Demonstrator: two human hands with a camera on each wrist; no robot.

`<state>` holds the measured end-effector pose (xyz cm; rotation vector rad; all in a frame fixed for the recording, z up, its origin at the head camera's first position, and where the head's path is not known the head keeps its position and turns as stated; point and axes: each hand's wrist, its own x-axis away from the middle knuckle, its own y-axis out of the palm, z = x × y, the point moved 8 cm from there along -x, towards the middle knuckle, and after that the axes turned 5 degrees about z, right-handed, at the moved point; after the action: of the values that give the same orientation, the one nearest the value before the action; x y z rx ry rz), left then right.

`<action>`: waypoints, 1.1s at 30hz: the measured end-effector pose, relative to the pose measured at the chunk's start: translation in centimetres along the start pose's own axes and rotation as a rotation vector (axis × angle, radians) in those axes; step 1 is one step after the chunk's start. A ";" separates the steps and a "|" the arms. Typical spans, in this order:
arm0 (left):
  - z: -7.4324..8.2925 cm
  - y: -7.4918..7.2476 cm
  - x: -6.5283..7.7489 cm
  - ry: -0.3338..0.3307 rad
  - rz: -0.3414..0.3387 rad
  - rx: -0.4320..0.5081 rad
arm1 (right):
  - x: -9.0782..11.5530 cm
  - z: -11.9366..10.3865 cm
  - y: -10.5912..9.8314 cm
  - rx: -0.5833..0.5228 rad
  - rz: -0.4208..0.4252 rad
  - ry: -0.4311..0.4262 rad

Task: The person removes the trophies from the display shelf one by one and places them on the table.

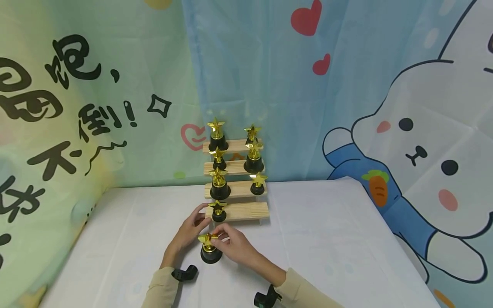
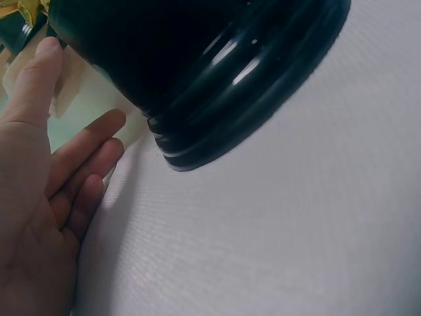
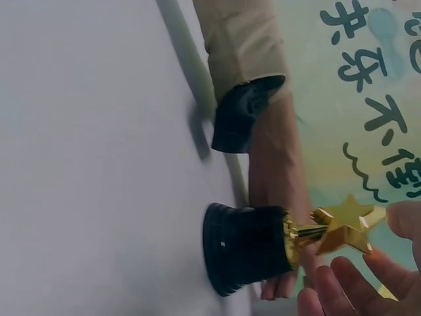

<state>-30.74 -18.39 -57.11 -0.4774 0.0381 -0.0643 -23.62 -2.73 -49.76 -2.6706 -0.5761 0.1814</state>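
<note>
Gold-star trophy [image 1: 211, 256], right hand [image 1: 236, 245] pinching its top, left hand [image 1: 191, 229] near the lowest wooden step [image 1: 246, 211], thumb and fingers apart

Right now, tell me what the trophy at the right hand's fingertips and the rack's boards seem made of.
Star: shiny gold, probably metal-coated plastic, as its facets gleam; metal can't be ruled out.
Base: glossy black, likely moulded plastic, given its smooth ridges and sharp highlights.
Boards: pale, matte, apparently bare wood, with grain streaks.
</note>
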 end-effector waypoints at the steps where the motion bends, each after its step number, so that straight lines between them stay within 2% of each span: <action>1: 0.0 -0.1 0.0 0.001 0.003 0.001 | -0.1 -0.2 -0.1 0.004 0.005 -0.006; 11: -0.4 -0.6 0.0 -0.018 0.020 -0.011 | -1.2 -2.2 -2.9 0.010 0.070 -0.058; 15: -0.3 -0.6 -0.1 -0.021 0.026 -0.011 | -2.0 -2.3 -4.5 0.018 0.144 -0.116; 21: -0.2 -0.2 -0.5 -0.014 0.001 0.008 | -3.5 -1.3 -6.8 -0.023 0.270 -0.058; 26: -0.3 -0.1 -0.5 -0.021 -0.004 0.010 | -4.5 -0.7 -6.8 -0.005 0.262 -0.041; 33: -0.2 -0.1 -0.2 0.010 0.008 0.004 | -5.3 0.0 -5.9 0.020 0.232 -0.025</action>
<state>-30.98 -18.52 -57.28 -0.4727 0.0497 -0.0594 -30.60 -0.04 -47.13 -2.7140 -0.2683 0.2840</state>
